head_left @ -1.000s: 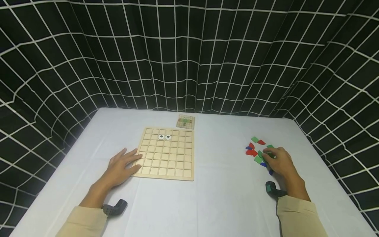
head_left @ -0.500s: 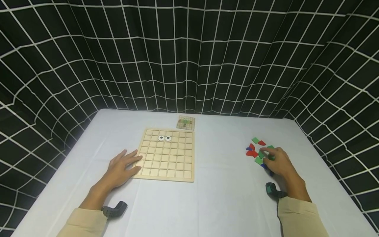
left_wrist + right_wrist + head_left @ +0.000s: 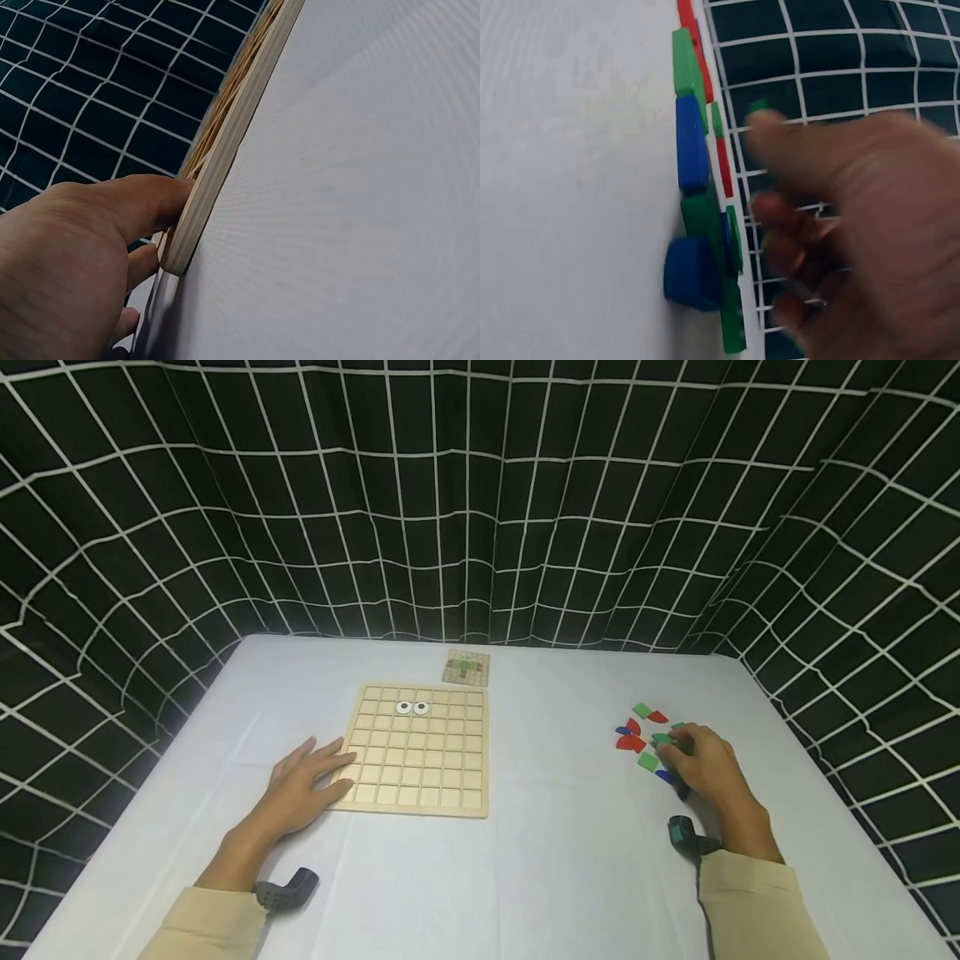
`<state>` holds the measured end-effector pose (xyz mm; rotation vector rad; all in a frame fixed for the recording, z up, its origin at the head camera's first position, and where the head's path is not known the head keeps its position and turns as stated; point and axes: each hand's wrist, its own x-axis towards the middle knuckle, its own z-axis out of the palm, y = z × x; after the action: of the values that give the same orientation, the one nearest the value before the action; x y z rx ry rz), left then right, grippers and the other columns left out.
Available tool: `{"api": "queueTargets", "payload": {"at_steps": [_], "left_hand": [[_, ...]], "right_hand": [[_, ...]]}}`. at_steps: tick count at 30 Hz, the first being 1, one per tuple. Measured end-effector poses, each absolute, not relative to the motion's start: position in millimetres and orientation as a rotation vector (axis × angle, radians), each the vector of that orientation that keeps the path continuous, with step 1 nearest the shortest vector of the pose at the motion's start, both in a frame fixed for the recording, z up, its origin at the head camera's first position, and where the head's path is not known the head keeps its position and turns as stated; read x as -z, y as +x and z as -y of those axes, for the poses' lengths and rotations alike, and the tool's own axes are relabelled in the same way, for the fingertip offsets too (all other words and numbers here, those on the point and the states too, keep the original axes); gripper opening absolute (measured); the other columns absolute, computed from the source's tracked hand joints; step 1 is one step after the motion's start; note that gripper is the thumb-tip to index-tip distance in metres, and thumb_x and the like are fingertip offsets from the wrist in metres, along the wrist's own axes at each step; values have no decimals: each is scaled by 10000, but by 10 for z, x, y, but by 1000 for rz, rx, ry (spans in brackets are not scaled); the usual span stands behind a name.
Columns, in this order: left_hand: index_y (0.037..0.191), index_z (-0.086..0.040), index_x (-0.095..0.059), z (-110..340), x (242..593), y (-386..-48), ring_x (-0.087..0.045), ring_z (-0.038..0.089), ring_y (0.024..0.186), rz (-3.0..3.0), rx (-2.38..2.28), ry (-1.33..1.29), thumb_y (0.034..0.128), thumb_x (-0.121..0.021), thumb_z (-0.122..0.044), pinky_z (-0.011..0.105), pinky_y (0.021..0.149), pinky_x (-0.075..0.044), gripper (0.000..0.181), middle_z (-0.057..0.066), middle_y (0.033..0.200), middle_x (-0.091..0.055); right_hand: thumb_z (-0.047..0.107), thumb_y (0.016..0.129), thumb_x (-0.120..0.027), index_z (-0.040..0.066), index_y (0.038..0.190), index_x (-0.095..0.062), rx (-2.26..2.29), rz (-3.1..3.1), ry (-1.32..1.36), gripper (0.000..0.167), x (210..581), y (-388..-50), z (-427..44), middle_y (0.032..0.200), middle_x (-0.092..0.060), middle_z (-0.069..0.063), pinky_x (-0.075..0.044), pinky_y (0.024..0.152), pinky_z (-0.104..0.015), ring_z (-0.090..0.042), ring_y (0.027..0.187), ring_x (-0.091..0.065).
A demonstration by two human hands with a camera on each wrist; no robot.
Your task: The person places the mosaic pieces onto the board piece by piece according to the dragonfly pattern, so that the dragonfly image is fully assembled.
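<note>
Right hand [image 3: 705,766] had drawn thumb and finger together since the earlier frame, pinching a green piece [image 3: 662,739] just above the loose pieces [image 3: 630,743]. Left hand [image 3: 303,783] lay relaxed, fingers touching the left edge of the board [image 3: 420,760], flat on the table [image 3: 570,860].

On the table [image 3: 562,835] before you, the board [image 3: 420,760] lies left of centre, your left hand [image 3: 303,789] on its left edge. Two eyes [image 3: 404,707] sit side by side near its far edge. The card [image 3: 466,667] lies behind it. Well right lie the pieces [image 3: 648,762], your right hand [image 3: 707,766] at their right side.
</note>
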<state>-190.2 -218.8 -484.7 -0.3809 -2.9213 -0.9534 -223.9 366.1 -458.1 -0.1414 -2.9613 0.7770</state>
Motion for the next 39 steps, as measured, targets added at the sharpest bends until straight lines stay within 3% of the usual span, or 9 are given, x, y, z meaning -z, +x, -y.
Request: {"api": "queueTargets", "payload": {"at_steps": [10, 16, 24, 32, 39], "left_hand": [[1301, -119, -609, 2204, 4849, -1914, -141, 440, 1402, 2927, 942, -388, 915, -658, -328, 630, 1089, -42, 442, 130, 1489, -393], [1297, -117, -613, 2198, 4841, -1918, -141, 440, 1402, 2929, 955, -392, 910, -662, -326, 629, 1089, -46, 442, 131, 1491, -391], [1290, -98, -617, 2228, 4823, -1905, -153, 457, 1392, 2924, 937, -400, 912, -662, -313, 645, 1076, -66, 436, 151, 1483, -394], [1294, -111, -615, 2225, 4832, -1900, -144, 448, 1399, 2937, 933, -373, 909, -665, -308, 643, 1080, -55, 435, 138, 1492, -386], [1287, -97, -618, 2199, 4836, -1903, -141, 454, 1397, 2934, 947, -396, 909, -668, -292, 644, 1080, -52, 428, 151, 1489, -386]], "right_hand": [[252, 926, -650, 7, 1175, -632, -798, 2738, -51, 350, 4135, -2119, -3468, 1021, -634, -203, -434, 665, -430, -358, 909, -511], [129, 879, -698, 9, 1119, -668, -753, 2578, 121, 271, 3900, -2019, -3284, 988, -659, -162, -454, 707, -379, -293, 877, -555], [8, 814, -736, 18, 1102, -704, -777, 2356, 372, 290, 3593, -1880, -2944, 992, -684, -96, -412, 730, -168, -200, 869, -569], [-38, 764, -763, 9, 1082, -713, -806, 2237, 519, 326, 3360, -1835, -2636, 999, -695, -77, -447, 740, -230, -191, 887, -588], [-57, 746, -762, -6, 1050, -714, -855, 2164, 638, 313, 3273, -1855, -2371, 985, -696, -77, -438, 689, -205, -210, 869, -601]]}}
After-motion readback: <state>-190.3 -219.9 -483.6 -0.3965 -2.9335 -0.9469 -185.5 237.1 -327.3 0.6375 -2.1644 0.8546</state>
